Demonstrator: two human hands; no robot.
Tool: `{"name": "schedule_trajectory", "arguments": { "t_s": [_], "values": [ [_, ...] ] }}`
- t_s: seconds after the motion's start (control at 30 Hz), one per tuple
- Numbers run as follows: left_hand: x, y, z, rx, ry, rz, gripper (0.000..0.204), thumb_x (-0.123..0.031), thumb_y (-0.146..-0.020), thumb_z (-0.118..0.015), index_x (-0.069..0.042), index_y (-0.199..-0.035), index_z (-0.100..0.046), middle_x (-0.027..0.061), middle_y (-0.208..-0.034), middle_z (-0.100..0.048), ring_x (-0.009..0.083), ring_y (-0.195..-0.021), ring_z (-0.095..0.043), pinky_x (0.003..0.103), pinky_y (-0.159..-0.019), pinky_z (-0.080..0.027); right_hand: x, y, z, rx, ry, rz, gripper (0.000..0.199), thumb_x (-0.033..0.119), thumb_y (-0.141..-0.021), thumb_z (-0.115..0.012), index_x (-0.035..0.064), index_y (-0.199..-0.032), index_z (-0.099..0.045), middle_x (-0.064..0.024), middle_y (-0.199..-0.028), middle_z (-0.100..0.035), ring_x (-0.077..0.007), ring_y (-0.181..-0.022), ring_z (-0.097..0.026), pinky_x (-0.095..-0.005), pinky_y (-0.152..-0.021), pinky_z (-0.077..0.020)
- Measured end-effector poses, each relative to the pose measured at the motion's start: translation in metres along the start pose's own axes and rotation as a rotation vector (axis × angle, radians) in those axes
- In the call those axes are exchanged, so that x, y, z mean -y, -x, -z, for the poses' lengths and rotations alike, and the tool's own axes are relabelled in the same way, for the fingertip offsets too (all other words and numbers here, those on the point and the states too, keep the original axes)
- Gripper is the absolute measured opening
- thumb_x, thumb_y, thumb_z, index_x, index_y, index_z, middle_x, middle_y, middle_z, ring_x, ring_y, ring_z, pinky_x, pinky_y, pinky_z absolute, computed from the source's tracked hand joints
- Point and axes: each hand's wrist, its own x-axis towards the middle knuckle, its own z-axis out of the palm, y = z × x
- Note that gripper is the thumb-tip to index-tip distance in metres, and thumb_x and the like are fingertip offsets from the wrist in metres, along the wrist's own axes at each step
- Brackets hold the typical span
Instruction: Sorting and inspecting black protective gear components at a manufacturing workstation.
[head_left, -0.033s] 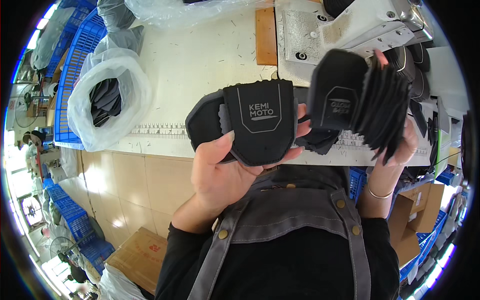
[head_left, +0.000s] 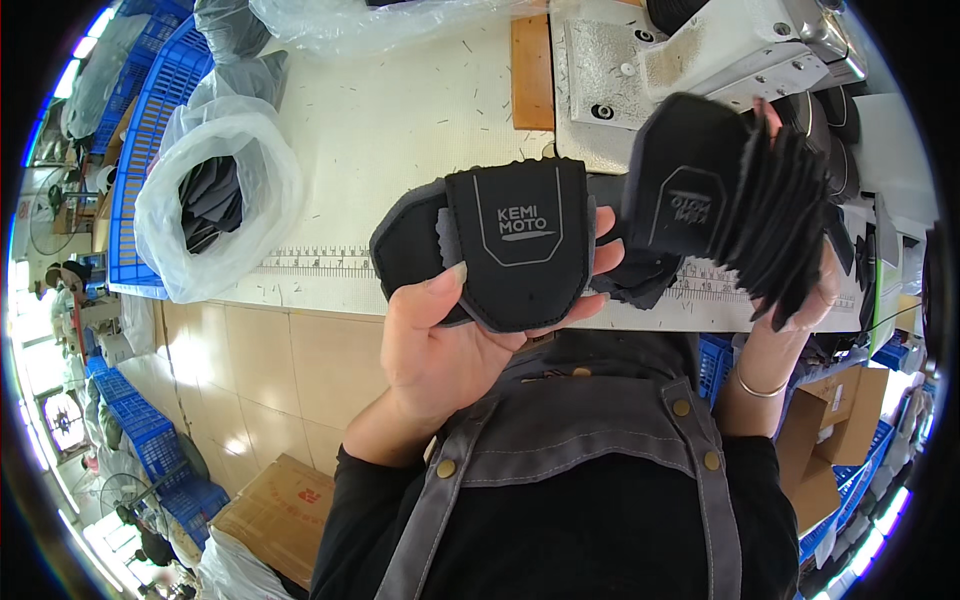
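Note:
My left hand (head_left: 455,330) holds a few black fabric pieces (head_left: 525,275) with rounded ends and grey edges. The top piece carries a silver printed outline; its upper edge is scalloped. To the right, my right hand (head_left: 812,300) grips a fanned stack of similar black fabric pieces (head_left: 685,160), its front piece tilted toward the left. Most of the right hand's fingers are hidden behind the stack, though a fingertip shows at the top. Between the hands, more dark pieces (head_left: 640,275) lie on the table, partly covered.
A white sewing machine (head_left: 690,50) stands at the back right of the white table (head_left: 390,110). Dark pieces fill an open plastic bag (head_left: 165,235) beside a blue crate (head_left: 130,225). Cardboard boxes (head_left: 275,515) stand on the floor. A ruler strip (head_left: 320,262) runs along the table's front.
The stack in my right hand has shifted slightly to the right, away from my left hand's fingertips. My left hand and its pieces have hardly moved.

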Motion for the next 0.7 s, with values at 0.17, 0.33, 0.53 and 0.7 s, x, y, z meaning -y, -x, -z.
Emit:
{"name": "schedule_trajectory", "arguments": {
  "t_s": [0.17, 0.33, 0.53, 0.7],
  "values": [
    [0.0, -0.001, -0.002, 0.016, 0.014, 0.008, 0.069, -0.042, -0.082, -0.032, -0.001, -0.134, -0.015, 0.0291, -0.135, -0.018, 0.0457, -0.124, -0.021, 0.049, -0.094, -0.036, 0.004, 0.009, 0.016, 0.007, -0.005, 0.181, 0.03, 0.006, -0.083, -0.047, -0.011, -0.108, -0.049, -0.0239, -0.107, -0.054, -0.0317, -0.1, -0.055, -0.0424, -0.091, -0.0419],
    [0.001, -0.001, -0.003, 0.042, 0.0, -0.008, 0.066, -0.036, -0.083, -0.032, 0.0, -0.135, -0.013, 0.0296, -0.135, -0.017, 0.0459, -0.124, -0.02, 0.05, -0.094, -0.036, 0.01, 0.017, 0.029, -0.079, 0.044, 0.241, 0.024, 0.006, -0.085, -0.045, -0.0107, -0.098, -0.055, -0.0231, -0.101, -0.058, -0.0286, -0.09, -0.06, -0.0384, -0.083, -0.0481],
    [0.001, -0.001, -0.002, 0.069, -0.011, -0.026, 0.064, -0.033, -0.083, -0.031, 0.0, -0.134, -0.012, 0.0301, -0.135, -0.016, 0.0463, -0.124, -0.019, 0.051, -0.094, -0.036, 0.01, 0.019, 0.037, 0.014, 0.076, 0.211, 0.024, 0.009, -0.085, -0.046, -0.0101, -0.093, -0.057, -0.0221, -0.099, -0.059, -0.0258, -0.088, -0.061, -0.0361, -0.08, -0.0491],
    [0.001, -0.002, -0.004, 0.057, -0.033, -0.014, 0.063, -0.033, -0.084, -0.031, 0.001, -0.134, -0.012, 0.0286, -0.135, -0.017, 0.0443, -0.124, -0.022, 0.051, -0.094, -0.035, 0.004, 0.012, 0.017, -0.041, 0.046, 0.139, 0.027, 0.012, -0.082, -0.049, -0.0101, -0.097, -0.053, -0.021, -0.099, -0.059, -0.0255, -0.089, -0.06, -0.0352, -0.083, -0.0474]
  ]
}}
